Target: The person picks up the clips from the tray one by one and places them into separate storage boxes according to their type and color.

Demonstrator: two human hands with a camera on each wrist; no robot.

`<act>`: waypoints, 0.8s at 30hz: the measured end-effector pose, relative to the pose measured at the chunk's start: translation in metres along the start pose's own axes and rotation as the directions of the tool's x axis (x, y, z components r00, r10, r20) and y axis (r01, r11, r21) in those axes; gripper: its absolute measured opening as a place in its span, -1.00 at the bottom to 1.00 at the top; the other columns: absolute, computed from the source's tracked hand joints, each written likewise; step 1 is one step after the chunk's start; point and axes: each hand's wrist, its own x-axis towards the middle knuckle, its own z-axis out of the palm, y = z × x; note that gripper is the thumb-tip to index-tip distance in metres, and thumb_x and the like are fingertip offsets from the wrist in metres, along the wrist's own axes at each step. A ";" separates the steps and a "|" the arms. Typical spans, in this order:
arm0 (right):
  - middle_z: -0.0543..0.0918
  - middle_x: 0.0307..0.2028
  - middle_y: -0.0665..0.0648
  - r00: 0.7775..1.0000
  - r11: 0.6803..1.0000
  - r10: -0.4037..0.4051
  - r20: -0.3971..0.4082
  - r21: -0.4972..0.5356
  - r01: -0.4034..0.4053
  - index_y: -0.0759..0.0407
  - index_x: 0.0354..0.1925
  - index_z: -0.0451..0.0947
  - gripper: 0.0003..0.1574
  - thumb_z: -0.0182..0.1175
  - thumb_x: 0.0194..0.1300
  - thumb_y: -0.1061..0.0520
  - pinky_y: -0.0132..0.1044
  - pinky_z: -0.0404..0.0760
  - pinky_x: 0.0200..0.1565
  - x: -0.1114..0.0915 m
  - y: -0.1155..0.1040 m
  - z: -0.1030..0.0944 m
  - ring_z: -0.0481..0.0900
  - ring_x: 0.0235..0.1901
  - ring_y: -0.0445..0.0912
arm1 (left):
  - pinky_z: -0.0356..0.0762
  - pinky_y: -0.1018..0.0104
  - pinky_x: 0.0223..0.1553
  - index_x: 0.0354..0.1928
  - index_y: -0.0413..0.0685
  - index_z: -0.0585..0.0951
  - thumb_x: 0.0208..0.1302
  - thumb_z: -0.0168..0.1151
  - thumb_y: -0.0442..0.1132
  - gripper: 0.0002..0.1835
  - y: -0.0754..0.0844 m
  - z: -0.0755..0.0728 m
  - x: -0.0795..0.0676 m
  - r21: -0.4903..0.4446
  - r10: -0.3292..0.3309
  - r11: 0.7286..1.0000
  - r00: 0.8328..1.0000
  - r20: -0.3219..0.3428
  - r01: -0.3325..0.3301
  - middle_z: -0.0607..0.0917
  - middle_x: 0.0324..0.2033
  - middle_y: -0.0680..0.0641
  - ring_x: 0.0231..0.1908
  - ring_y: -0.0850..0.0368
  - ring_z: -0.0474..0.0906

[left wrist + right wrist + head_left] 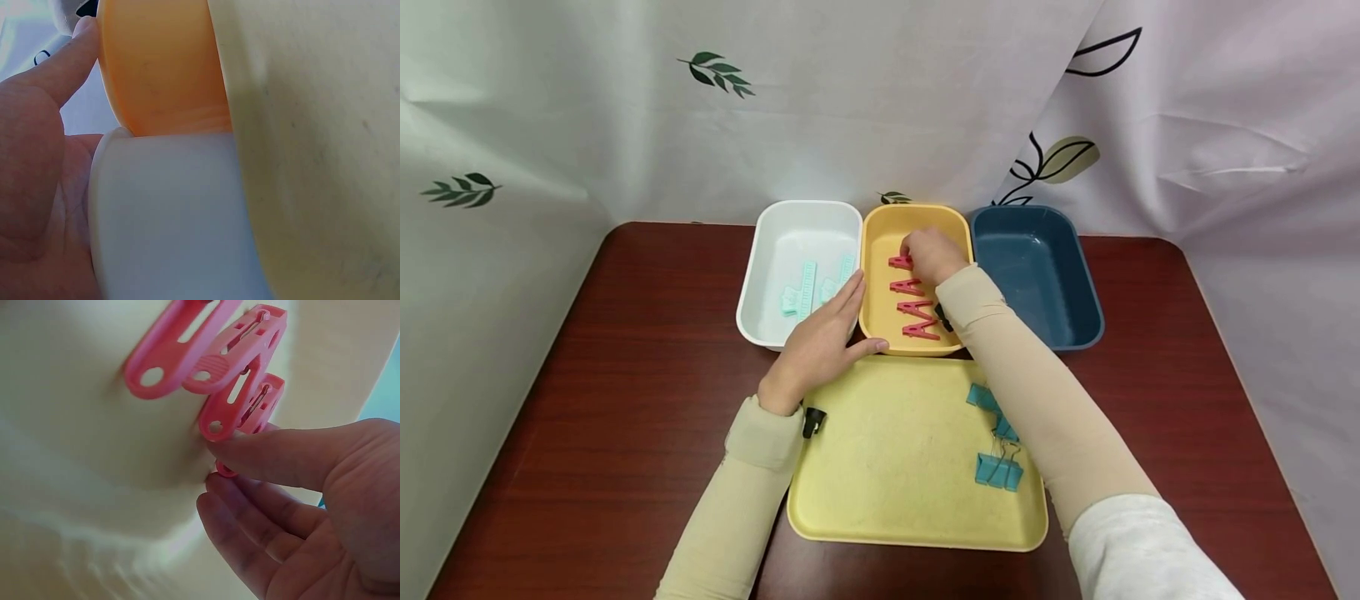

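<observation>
Inside the yellow bin (880,340), my right hand (934,254) pinches the farthest pink clothespin (901,262) between thumb and fingertips. Its handle end (226,469) shows between them in the right wrist view. Several more pink clothespins (917,331) lie in a column toward me, standing close together. My left hand (820,346) rests with straight fingers over the adjoining rims of the white bin (760,275) and the yellow bin; its thumb (81,37) touches the yellow rim. Two mint-green clips (807,287) with long ridged bars lie in the white bin, the right one partly behind my fingers.
A dark blue bin (1037,275) stands right of the yellow one. In front, a pale yellow tray (895,458) holds teal binder clips (998,472) at its right side, partly under my right forearm. A patterned curtain (820,108) hangs behind the table.
</observation>
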 end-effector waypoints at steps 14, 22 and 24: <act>0.62 0.09 0.24 0.999 1.000 -0.012 -0.037 -0.016 0.012 0.26 0.22 0.56 -0.55 0.22 0.38 0.34 -0.12 0.53 0.19 -0.010 -0.008 -0.013 0.54 0.01 0.07 | 0.12 0.08 0.46 0.58 -0.21 -0.04 0.34 0.24 0.24 0.06 0.002 -0.001 0.000 0.001 0.002 1.000 1.000 -0.002 -0.002 -0.08 0.59 -0.06 0.53 0.00 0.00; 0.60 0.17 0.24 0.997 0.998 -0.045 -0.059 -0.040 0.043 0.27 0.25 0.55 -0.51 0.22 0.37 0.37 -0.10 0.49 0.24 -0.024 -0.020 -0.032 0.55 0.12 0.08 | 0.14 0.07 0.45 0.58 -0.23 -0.03 0.35 0.22 0.24 0.05 0.001 0.000 0.000 0.008 0.006 1.000 1.000 -0.001 -0.006 -0.08 0.59 -0.08 0.53 0.00 0.01; 0.60 0.18 0.25 0.996 0.997 -0.062 -0.061 -0.039 0.060 0.27 0.25 0.54 -0.50 0.21 0.36 0.39 -0.10 0.49 0.24 -0.029 -0.022 -0.036 0.55 0.14 0.08 | 0.14 0.07 0.45 0.58 -0.24 -0.03 0.35 0.22 0.24 0.04 0.001 0.000 0.000 0.006 0.009 1.000 1.000 -0.002 -0.009 -0.08 0.59 -0.08 0.53 0.00 0.01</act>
